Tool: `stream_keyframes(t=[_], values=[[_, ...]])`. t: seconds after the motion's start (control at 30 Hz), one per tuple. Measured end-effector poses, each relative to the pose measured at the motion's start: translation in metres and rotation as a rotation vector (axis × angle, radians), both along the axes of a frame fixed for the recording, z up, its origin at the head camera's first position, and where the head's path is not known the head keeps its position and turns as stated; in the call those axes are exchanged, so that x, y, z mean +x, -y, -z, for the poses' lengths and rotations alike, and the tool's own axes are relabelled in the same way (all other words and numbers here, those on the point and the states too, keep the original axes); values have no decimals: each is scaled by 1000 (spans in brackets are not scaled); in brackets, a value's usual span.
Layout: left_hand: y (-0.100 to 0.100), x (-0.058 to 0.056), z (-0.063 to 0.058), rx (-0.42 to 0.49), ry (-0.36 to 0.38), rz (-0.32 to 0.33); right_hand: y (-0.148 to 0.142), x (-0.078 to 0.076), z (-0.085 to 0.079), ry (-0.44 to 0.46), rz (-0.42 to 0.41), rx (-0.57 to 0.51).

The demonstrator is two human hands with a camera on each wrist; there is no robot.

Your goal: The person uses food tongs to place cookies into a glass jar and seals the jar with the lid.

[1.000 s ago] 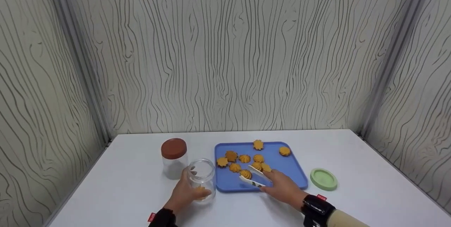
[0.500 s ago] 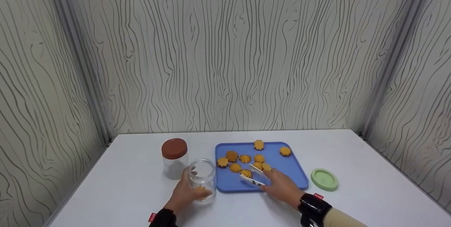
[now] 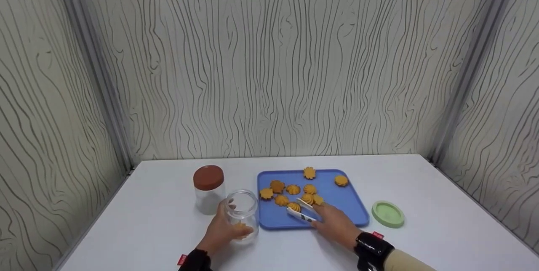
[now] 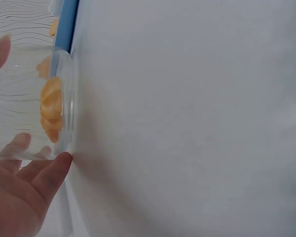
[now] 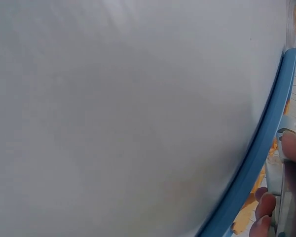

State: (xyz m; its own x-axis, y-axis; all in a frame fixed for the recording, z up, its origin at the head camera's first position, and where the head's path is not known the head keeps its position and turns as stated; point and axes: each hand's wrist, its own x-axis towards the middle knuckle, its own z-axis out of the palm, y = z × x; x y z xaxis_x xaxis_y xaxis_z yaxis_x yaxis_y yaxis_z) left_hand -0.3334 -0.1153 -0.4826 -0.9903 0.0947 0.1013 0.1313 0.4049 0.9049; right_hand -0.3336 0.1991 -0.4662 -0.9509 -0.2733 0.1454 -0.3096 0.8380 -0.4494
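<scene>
A swirled cookie (image 3: 294,208) lies near the front edge of the blue tray (image 3: 347,205), between the parted tips of the white tongs (image 3: 302,216); I can't tell whether either tip touches it. The right hand (image 3: 335,225) pinches the tongs in its fingers, and from there the cookie lies leftward and slightly away, along the tongs' long axis. The cookie looks round, and the right hand is the nearer one. Just left of the tray, the left hand (image 3: 223,229) curls its fingers round an upright, open jar (image 3: 249,217) with a few cookies inside (image 4: 51,106). Behind it stands a brown-lidded jar (image 3: 208,197); right of the tray, a green disc (image 3: 388,214) rests on the white surface (image 3: 290,252).
</scene>
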Motion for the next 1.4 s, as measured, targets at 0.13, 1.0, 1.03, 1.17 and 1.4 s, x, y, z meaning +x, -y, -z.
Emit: stream_keyframes(t=[0.13, 1.0, 1.03, 1.17, 1.4], values=[[0, -1, 0, -9, 9, -6, -1, 2, -1, 16, -11, -28], [0, -2, 0, 10, -1, 6, -3, 16, -27, -109, -84, -52], [0, -2, 0, 8, 2, 6, -2, 17, -27, -115, -89, -56], [0, -2, 0, 10, 13, -1, -1, 19, -30, -147, -120, -71], [-1, 0, -1, 9, 7, -4, 3, 22, -33, -213, -155, -62]])
